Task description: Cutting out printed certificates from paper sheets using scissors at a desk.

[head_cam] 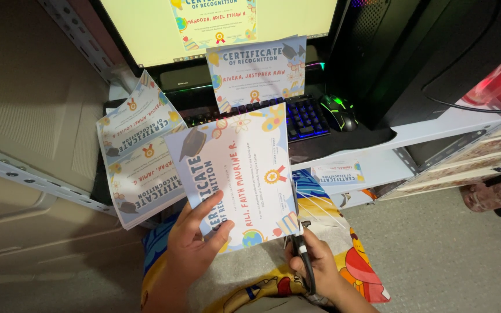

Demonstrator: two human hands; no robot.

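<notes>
My left hand (pixel 195 243) grips a colourful printed certificate (pixel 242 174) by its lower left corner, thumb on the front, holding it up over my lap. My right hand (pixel 314 264) holds black-handled scissors (pixel 300 243) whose blades meet the certificate's right edge near the bottom. Thin paper strips (pixel 326 206) hang off that edge.
A stack of similar certificates (pixel 137 156) lies at the left on the desk edge. Another certificate (pixel 256 72) leans against the lit monitor (pixel 146 35). A backlit keyboard (pixel 305 116) and mouse (pixel 338 111) sit behind; a dark computer case (pixel 430 52) stands right. A small cut slip (pixel 337 173) rests on the shelf.
</notes>
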